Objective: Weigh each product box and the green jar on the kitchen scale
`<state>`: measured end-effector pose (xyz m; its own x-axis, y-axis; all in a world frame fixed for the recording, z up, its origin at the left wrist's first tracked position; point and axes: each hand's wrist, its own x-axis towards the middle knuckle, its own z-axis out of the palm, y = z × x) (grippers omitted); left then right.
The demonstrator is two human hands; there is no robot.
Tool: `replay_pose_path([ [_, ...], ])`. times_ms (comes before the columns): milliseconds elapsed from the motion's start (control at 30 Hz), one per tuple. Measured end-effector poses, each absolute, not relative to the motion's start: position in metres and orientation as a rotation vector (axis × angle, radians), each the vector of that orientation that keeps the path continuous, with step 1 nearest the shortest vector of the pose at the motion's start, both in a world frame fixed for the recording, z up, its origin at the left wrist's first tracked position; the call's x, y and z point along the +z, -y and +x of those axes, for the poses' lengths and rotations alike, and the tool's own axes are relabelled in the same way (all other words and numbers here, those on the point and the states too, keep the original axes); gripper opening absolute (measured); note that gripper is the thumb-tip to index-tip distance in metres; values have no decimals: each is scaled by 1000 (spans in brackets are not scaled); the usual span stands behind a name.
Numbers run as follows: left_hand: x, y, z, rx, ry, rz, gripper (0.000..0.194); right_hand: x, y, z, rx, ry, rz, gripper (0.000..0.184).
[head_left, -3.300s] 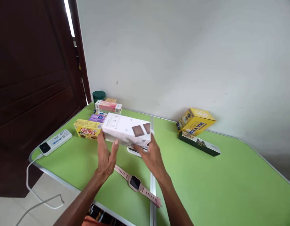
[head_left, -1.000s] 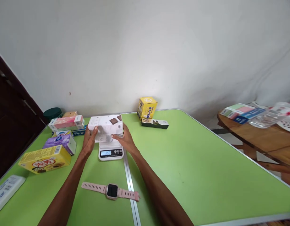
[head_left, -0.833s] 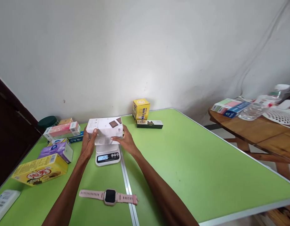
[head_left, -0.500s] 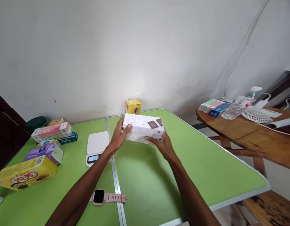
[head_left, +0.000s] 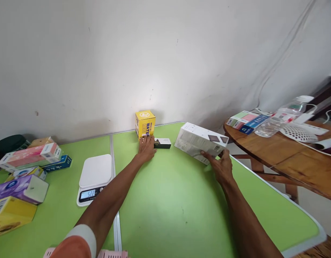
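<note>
My right hand grips the right end of a long white box, thumb on its front face. The box is tilted, with brown squares printed on top. My left hand reaches to the foot of a yellow box by the wall. It covers the left end of a small black and white box. Its fingertips are hidden, so I cannot tell whether it grips either box. Left of my left forearm lies a white kitchen scale with a lit display and a bare plate.
Several packages, among them a pink box, a purple pack and a yellow carton, stand at the left. Pink watch straps show at the bottom edge. A wooden table at right carries boxes and a plastic bottle.
The white box has moved right in my right hand. My left hand has let go of it and reached to the yellow box. The small black and white box has come into sight.
</note>
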<state>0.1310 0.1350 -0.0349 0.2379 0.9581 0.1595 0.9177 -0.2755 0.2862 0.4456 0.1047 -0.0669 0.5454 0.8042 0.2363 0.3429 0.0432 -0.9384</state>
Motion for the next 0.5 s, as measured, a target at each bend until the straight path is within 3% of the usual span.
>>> replay_pose_path([
  [167, -41, -133, 128, 438, -1832, 2344, 45, -80, -175, 432, 602, 1090, -1380, 85],
  [300, -44, -118, 116, 446, -1733, 2345, 49, -81, -220, 403, 823, 1168, -1251, 86],
  [500, -51, -112, 112, 465, -1723, 2345, 52, -80, -244, 362, 856, 1209, -1375, 69],
])
